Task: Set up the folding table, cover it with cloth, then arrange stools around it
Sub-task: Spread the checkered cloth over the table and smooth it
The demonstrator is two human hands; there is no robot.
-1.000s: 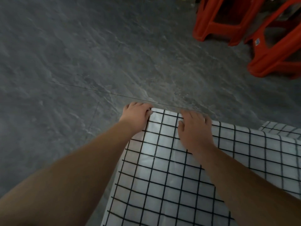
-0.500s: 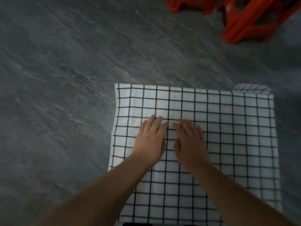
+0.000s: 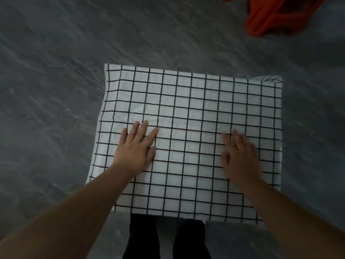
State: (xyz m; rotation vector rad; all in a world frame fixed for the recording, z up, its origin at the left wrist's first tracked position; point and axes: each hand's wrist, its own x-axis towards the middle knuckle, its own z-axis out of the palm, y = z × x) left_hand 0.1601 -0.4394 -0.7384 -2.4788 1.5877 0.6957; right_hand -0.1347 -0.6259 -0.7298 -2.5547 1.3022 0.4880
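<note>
cloth (image 3: 186,101) lay flat over the surface | left hand (image 3: 135,152) and right hand (image 3: 240,157), fingers spread, palms down, had slid apart from the centre | smoothing nearly done | stools (image 3: 268,19) well apart, unplaced

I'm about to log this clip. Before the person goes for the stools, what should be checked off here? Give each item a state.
1. Coverage: ok. The checked cloth spans the whole top in view.
2. Smoothness: not ok. The cloth's far right corner is folded over.
3. Hands free: ok. The left hand and right hand lie flat on the cloth, holding nothing.
4. Legs locked: cannot tell. The table is hidden under the cloth.
5. Seating: not ok. The orange stools, blurred, sit on the floor beyond the far right corner, not around the table.
</note>
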